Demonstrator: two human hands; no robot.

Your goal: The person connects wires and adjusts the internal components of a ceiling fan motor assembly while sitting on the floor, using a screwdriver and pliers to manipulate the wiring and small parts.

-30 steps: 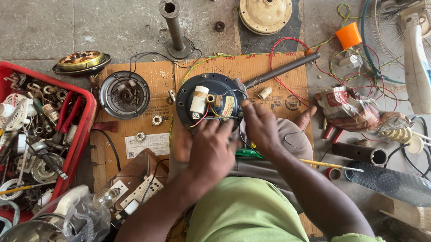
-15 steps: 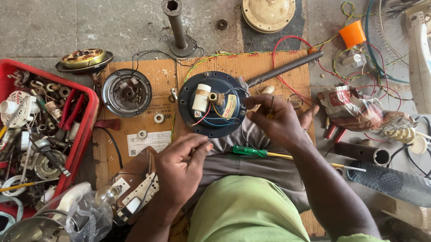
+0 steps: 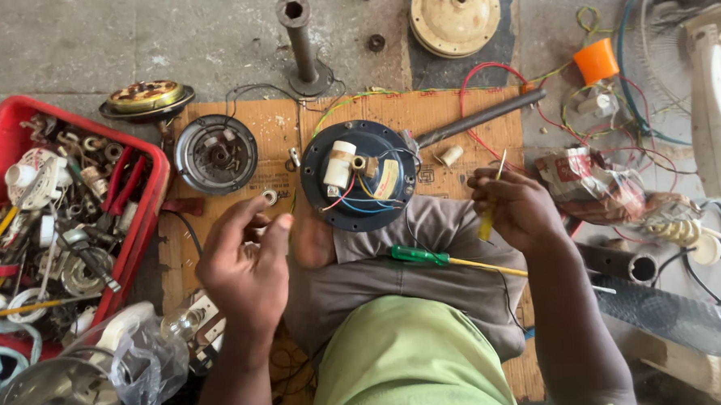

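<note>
A sheet of brown cardboard (image 3: 454, 117) lies on the concrete floor in front of the seated person. At its left stands a red crate (image 3: 158, 167) full of small metal parts, and at the far right lies a white fan (image 3: 713, 114) among loose wires.

In the middle of the cardboard, just beyond the person's knees, sits a round blue motor plate (image 3: 328, 208). It carries a white cylinder (image 3: 339, 164) and thin red and blue wires. A grey round housing (image 3: 215, 154) lies just beside it to the left.

The left hand (image 3: 246, 264) hovers wide, with the fingers loosely curled and nothing in them. It is close to a small metal ring (image 3: 270, 197) on the cardboard. The right hand (image 3: 519, 208) is closed around a slim yellow tool (image 3: 497, 172), tip up, near the plate's right edge but apart from it. A green-handled screwdriver (image 3: 418, 255) rests across the lap.

The work in hand looks like a pause at the plate's wiring, with the tool ready but not applied. Going on would call for steadying the plate with the free hand and bringing the tip down precisely between the wires.
</note>
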